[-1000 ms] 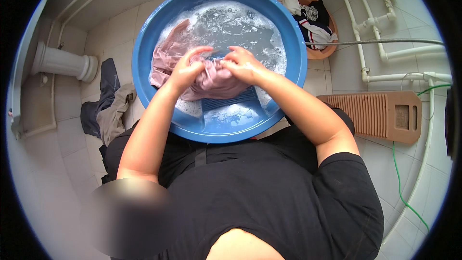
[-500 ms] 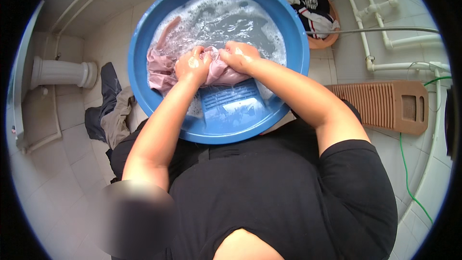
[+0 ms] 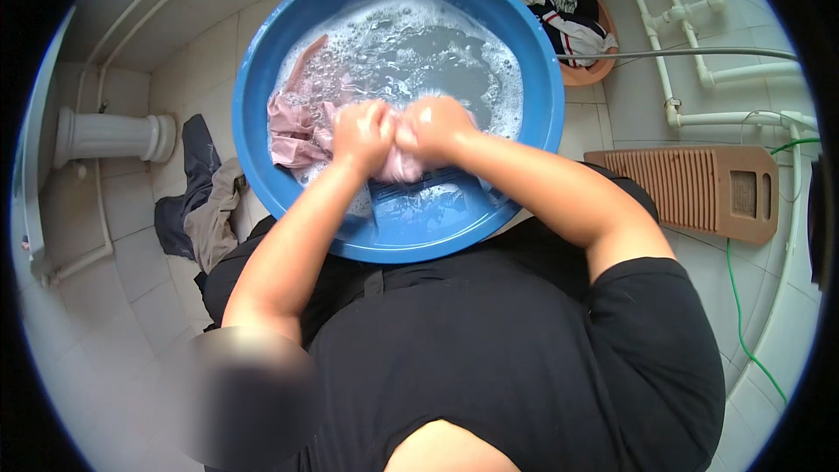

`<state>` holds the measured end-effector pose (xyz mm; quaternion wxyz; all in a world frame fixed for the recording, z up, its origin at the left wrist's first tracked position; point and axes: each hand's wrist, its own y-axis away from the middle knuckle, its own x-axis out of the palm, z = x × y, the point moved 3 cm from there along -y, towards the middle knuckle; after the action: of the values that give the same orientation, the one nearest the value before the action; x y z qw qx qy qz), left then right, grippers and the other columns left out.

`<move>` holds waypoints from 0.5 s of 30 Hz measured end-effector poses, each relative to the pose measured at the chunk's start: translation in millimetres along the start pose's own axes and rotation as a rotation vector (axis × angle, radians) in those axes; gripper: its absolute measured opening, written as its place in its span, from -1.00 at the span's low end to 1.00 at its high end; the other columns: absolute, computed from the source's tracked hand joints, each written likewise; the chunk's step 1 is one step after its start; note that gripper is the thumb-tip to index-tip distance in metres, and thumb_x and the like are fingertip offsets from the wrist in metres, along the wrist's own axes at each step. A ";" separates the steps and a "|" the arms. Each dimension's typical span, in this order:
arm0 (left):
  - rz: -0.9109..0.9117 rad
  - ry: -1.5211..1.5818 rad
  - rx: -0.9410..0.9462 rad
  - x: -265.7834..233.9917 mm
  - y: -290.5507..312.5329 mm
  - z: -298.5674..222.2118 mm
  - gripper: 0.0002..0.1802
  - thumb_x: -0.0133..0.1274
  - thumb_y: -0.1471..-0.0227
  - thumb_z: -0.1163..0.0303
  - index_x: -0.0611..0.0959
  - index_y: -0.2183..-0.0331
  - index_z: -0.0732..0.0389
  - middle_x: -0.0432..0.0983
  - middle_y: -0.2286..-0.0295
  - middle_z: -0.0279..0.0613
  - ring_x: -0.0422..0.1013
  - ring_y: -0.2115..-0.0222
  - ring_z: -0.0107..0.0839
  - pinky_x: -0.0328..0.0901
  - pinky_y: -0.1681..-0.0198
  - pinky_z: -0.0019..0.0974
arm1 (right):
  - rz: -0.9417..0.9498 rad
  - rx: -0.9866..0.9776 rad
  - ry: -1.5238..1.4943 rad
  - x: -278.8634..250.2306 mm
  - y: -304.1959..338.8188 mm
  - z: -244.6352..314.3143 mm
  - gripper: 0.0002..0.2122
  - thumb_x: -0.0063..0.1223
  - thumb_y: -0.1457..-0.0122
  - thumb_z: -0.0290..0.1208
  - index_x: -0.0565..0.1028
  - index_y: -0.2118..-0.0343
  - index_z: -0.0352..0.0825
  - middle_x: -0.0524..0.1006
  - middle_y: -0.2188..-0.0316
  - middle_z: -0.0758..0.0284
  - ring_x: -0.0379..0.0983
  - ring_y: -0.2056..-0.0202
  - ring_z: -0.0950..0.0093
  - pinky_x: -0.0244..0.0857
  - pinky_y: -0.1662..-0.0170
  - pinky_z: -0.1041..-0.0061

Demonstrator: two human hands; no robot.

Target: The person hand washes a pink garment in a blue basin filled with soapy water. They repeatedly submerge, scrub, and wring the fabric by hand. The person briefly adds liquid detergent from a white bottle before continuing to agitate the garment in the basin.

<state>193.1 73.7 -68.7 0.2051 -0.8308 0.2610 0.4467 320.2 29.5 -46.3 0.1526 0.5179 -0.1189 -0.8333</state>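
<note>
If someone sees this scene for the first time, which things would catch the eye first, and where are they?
Probably the big blue basin of foamy water in the upper middle, where the left hand and right hand grip a wet pink cloth. Next, perhaps, the brown ridged washboard at the right, and the orange tub of clothes beyond the basin's upper right.
</note>
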 end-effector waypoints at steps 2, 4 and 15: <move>0.057 0.119 -0.271 -1.8 -21.6 19.7 -0.75 -0.03 0.11 0.20 0.54 0.47 0.19 0.46 0.32 -0.09 0.35 0.24 -0.06 0.24 0.22 -0.08 | -0.139 0.155 -0.270 3.1 -33.2 -23.9 -0.63 -0.17 0.02 -0.06 0.56 0.35 -0.22 0.50 0.25 0.19 0.39 0.14 0.23 0.24 0.12 0.26; -0.136 0.042 -0.234 2.3 -19.0 23.3 -0.64 -0.03 0.08 0.12 0.54 0.32 0.20 0.44 0.25 -0.06 0.35 0.21 -0.03 0.25 0.15 -0.13 | -0.271 0.230 -0.133 3.2 -30.9 -22.9 -0.59 -0.16 0.03 -0.01 0.54 0.28 -0.21 0.40 0.10 0.17 0.28 0.03 0.19 0.19 0.06 0.17; -0.025 0.109 0.361 -18.0 37.3 -18.0 -0.85 0.01 0.21 0.37 0.53 0.49 0.21 0.44 0.45 -0.13 0.32 0.33 -0.09 0.18 0.19 -0.11 | -0.325 -0.344 0.070 11.6 48.4 16.9 -0.78 -0.01 0.18 -0.18 0.49 0.62 -0.25 0.51 0.45 0.26 0.42 0.34 0.25 0.26 0.29 0.21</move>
<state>173.2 38.8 -48.1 0.3420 -0.8068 0.3371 0.3443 306.6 -19.0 -31.4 0.1064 0.5253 0.1153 -0.8363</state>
